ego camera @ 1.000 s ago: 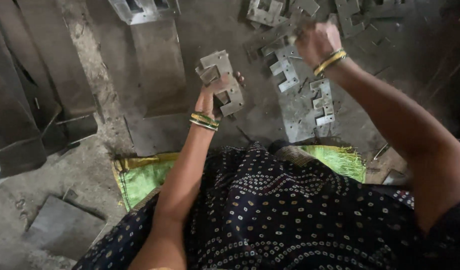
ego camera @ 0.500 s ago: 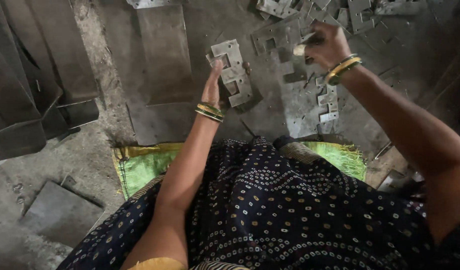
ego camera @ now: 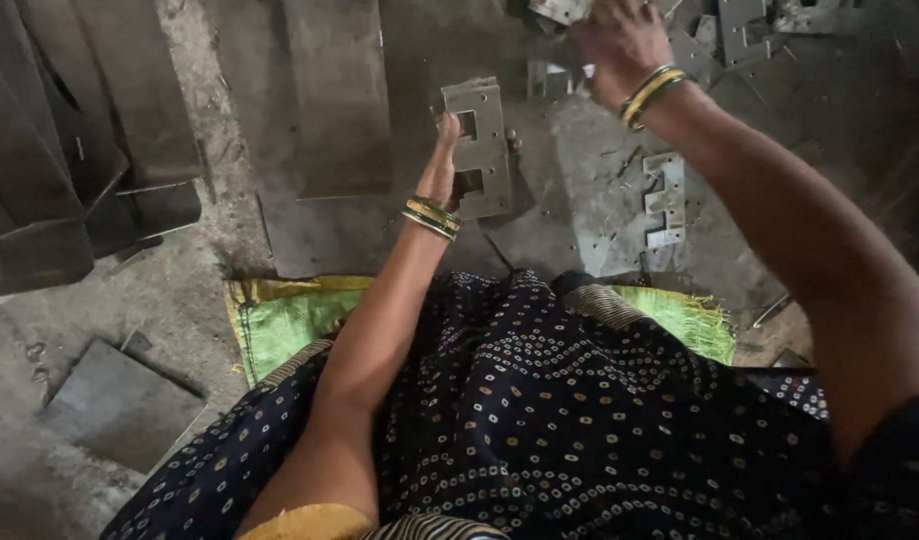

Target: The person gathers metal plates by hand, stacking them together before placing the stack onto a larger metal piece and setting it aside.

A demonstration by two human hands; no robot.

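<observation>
Left hand (ego camera: 445,165) raised, fingers gripping notched metal plate (ego camera: 479,150). Right hand (ego camera: 619,45) reaches into scrap pile (ego camera: 739,30); fingers cut off, grip unclear.

My right hand (ego camera: 619,45): fingertips cut off by the top edge, its grip unreadable. My left hand (ego camera: 441,165): fingers hidden behind the slotted metal plate (ego camera: 479,150). Plates above that plate: blurred.

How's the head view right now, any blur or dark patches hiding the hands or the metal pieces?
Head view: dim, flat light, no glare; the left hand and the punched metal plate it holds read fairly sharp; the right hand is slightly motion-blurred at the top edge; the metal pieces beyond it sink into shadow at the right.
</observation>
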